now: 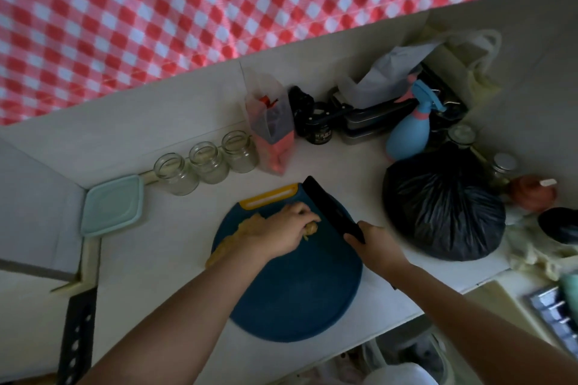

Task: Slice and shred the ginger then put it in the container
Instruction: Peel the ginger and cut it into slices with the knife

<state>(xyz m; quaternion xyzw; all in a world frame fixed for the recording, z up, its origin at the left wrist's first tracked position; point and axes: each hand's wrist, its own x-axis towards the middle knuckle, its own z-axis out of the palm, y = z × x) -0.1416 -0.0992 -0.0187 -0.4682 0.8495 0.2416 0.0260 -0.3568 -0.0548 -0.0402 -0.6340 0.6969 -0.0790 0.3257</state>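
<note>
Ginger knob (pixel 311 228), tan, seemingly firm and light, sat on blue round plastic cutting board (pixel 297 297), left hand (pixel 278 231) fingers curled pinching it, right hand (pixel 377 245) clamped round black broad knife (pixel 331 206).

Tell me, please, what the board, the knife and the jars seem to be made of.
The board: likely plastic, matte blue with a yellow moulded grip strip. The knife: blade looks matte black, perhaps coated metal; the dim light leaves it open. The jars: probably clear glass, by their see-through walls and glinting rims.
</note>
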